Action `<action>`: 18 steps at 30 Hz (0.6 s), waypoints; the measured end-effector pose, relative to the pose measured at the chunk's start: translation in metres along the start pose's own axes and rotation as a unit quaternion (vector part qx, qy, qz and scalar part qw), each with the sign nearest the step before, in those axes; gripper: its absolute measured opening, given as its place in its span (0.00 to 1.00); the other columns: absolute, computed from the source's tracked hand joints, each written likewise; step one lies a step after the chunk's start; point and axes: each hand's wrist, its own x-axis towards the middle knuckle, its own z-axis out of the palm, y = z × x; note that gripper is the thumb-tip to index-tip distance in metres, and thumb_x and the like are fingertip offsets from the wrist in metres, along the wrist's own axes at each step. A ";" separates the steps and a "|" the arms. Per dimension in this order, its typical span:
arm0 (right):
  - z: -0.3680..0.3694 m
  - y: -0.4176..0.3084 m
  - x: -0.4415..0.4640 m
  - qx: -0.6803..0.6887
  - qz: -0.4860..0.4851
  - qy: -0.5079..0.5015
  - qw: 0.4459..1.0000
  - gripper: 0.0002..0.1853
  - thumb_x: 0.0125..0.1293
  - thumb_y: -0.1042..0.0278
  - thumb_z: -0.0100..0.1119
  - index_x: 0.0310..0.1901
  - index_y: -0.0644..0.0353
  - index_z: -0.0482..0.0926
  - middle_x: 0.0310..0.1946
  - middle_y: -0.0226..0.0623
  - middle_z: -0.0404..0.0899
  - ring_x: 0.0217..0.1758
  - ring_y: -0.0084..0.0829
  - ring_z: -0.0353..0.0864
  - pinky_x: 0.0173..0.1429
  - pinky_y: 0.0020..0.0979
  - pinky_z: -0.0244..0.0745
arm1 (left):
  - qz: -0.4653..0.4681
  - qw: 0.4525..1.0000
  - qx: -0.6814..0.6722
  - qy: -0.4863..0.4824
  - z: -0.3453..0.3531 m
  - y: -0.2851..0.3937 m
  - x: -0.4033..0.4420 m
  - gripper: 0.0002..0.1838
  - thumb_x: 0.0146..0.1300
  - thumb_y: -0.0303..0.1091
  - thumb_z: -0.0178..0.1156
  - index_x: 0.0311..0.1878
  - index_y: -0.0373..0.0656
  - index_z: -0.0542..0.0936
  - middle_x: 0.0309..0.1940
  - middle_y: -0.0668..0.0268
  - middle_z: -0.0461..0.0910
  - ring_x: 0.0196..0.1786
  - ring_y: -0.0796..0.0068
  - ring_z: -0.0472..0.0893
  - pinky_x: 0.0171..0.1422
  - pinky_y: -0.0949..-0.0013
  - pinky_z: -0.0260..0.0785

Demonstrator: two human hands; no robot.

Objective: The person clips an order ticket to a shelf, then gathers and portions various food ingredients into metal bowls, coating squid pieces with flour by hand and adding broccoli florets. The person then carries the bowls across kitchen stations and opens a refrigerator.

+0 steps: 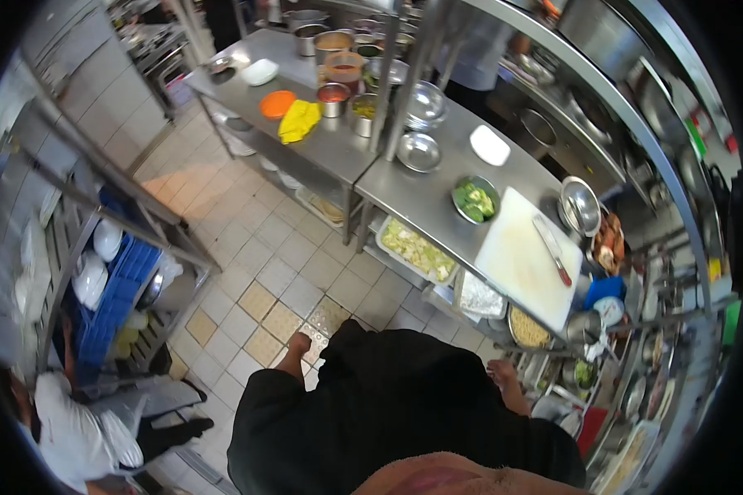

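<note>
My left hand (pixel 300 341) hangs low at my side over the tiled floor, touching nothing that I can see. Its fingers point away from me and do not show clearly. My right hand (pixel 500 373) is on the other side of my body, near the pan of noodles (pixel 530 328) under the counter. Its fingers look loosely apart, with nothing visible in them. In front of me on the steel counter lies a white cutting board (pixel 516 268) with a knife (pixel 551 247) across it. A steel bowl of green vegetables (pixel 475 199) stands beside the board.
Chopped cabbage fills a tray (pixel 417 249) on the lower shelf. A yellow cloth (pixel 300 121), an orange plate (pixel 277 104) and several pots cover the left table. A person in white (pixel 82 429) bends by the rack with a blue crate (pixel 124 285). Steel posts rise from the counter.
</note>
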 end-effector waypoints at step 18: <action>0.007 0.068 -0.104 0.117 0.051 0.159 0.979 0.19 0.60 0.64 0.56 0.52 0.59 0.73 0.45 0.42 0.75 0.42 0.41 0.79 0.45 0.44 0.75 | 0.216 0.967 0.134 0.030 -0.092 0.076 0.124 0.11 0.39 0.38 0.69 0.28 0.45 0.83 0.31 0.60 0.81 0.38 0.56 0.81 0.42 0.55 0.74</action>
